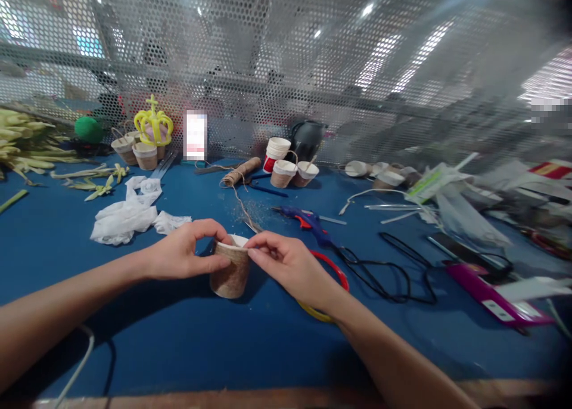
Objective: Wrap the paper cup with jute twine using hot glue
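Note:
A paper cup (230, 275) wrapped in brown, twine-like material stands on the blue table, slightly tilted, with its white rim upward. My left hand (185, 251) grips the cup from the left, fingers inside the rim and thumb on the outer wall. At the right side of the rim, my right hand (283, 263) is closed in a pinch, thumb and forefinger pressed on the edge. Whether a thin strand lies between those fingertips I cannot tell. Behind the cup, twine runs back to a spool of twine (242, 172). A blue glue gun (308, 219) lies beyond my right hand.
Crumpled white cloth (125, 218) lies at left. Several wrapped cups (283, 173) stand along the perforated metal screen (250, 93), with a yellow crown (153, 126) among those at left. Black cable (384, 284), a red-and-yellow ring (340, 275) and a purple power strip (491, 296) occupy the right.

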`<state>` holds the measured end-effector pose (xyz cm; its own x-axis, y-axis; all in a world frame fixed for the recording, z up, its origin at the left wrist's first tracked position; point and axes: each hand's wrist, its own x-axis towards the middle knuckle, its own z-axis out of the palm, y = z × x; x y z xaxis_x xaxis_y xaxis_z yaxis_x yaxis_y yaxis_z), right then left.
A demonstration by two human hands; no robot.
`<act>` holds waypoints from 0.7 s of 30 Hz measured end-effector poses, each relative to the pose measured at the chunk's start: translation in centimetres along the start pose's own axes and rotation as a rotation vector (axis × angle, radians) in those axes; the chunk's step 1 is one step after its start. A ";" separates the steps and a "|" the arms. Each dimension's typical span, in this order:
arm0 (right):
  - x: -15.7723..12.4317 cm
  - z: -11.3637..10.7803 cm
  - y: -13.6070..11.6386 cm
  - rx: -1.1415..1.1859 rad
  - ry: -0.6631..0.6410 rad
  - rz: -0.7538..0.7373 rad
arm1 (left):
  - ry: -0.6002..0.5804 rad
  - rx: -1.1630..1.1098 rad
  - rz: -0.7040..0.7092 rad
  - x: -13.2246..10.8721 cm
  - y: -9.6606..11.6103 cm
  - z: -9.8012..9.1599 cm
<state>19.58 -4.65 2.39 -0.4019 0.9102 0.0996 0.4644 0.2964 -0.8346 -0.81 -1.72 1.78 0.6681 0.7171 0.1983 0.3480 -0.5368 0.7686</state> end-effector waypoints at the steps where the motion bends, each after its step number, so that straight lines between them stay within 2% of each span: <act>1: 0.0 0.1 -0.1 -0.009 0.002 -0.003 | 0.021 0.025 0.005 0.1 0.3 0.1; 4: 0.0 0.3 -0.4 -0.037 0.017 -0.025 | 0.048 0.033 0.012 0.4 1.0 0.5; 9: 0.0 0.4 -0.5 -0.074 0.034 -0.063 | 0.077 0.005 -0.054 0.6 1.5 0.9; 21: 0.0 0.5 -0.3 -0.113 0.035 -0.108 | 0.058 -0.049 -0.095 0.5 1.8 1.0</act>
<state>19.00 -4.92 2.39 -0.4280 0.8800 0.2059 0.5062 0.4222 -0.7520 0.84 -2.79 2.65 0.5937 0.7891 0.1573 0.3744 -0.4440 0.8141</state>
